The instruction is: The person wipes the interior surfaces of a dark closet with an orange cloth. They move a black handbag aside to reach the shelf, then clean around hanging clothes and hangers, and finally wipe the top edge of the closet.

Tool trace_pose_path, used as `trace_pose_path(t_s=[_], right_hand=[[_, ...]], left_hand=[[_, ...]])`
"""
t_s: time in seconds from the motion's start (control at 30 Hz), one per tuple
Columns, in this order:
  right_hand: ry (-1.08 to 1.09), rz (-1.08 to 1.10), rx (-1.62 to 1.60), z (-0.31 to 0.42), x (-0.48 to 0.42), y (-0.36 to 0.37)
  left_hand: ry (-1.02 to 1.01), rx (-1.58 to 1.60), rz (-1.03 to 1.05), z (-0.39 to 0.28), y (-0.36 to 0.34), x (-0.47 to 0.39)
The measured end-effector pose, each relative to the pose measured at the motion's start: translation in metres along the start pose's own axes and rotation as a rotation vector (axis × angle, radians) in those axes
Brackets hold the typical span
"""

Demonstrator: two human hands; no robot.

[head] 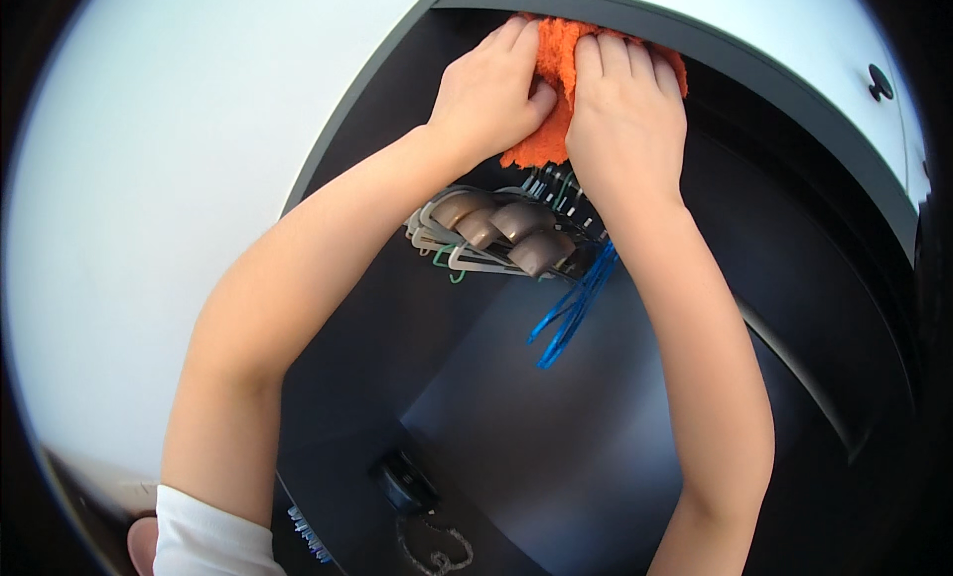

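Note:
My left hand (pixel 491 96) holds an orange, fluffy cloth (pixel 551 55), its thumb bent against the bunched fabric. Beside it, my right hand (pixel 629 118) has its fingers over the cloth's right part, fingertips up near the grey top edge (pixel 633 18) of a dark cabinet. Part of the cloth hangs down between both hands. Just below them is a row of clothes hangers: pale ones with broad brown-grey shoulders (pixel 525 222), some green, and several blue ones (pixel 573 312) pointing downward. My right forearm hides part of the row.
The dark interior (pixel 447 338) of the cabinet surrounds my arms. A white panel (pixel 149 167) stands at left, and a white front with a black knob (pixel 880 83) is at upper right. On the cabinet floor lie a black object (pixel 404 481) and a looped chain or cord (pixel 439 554).

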State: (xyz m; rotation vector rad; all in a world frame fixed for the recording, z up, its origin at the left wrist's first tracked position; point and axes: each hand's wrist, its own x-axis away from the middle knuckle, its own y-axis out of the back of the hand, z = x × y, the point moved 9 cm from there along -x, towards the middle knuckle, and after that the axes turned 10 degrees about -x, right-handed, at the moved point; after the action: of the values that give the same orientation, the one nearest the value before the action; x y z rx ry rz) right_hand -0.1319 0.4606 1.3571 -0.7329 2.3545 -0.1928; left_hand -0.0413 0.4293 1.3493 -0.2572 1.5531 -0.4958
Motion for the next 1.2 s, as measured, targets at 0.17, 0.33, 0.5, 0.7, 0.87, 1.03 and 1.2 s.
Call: trace_pose_path(t_s=[0.17,0.33,0.5,0.7,0.87,1.03,1.2], right_hand=[[-0.002,-0.005,-0.027,0.013,-0.018,-0.02],[-0.014,0.0,-0.065,0.03,-0.04,-0.042],[-0.042,0.031,-0.016,0.05,-0.054,-0.065],[-0.065,0.052,0.007,0.056,-0.058,-0.077],[-0.146,0.185,-0.042,0.042,-0.055,-0.074],[-0.096,0.174,0.005,0.027,-0.043,-0.038],[-0.037,0.176,0.118,-0.011,-0.016,0.022]], left_hand=[[0.081,-0.048,0.095,0.033,-0.001,-0.006],[0.159,-0.107,0.24,0.072,-0.005,-0.013],[0.24,-0.098,0.355,0.098,-0.009,-0.016],[0.259,-0.063,0.423,0.107,-0.011,-0.018],[0.314,0.124,0.4,0.114,-0.024,-0.021],[0.325,0.283,0.357,0.076,-0.01,-0.014],[0.135,0.184,0.167,0.006,0.016,-0.022]])
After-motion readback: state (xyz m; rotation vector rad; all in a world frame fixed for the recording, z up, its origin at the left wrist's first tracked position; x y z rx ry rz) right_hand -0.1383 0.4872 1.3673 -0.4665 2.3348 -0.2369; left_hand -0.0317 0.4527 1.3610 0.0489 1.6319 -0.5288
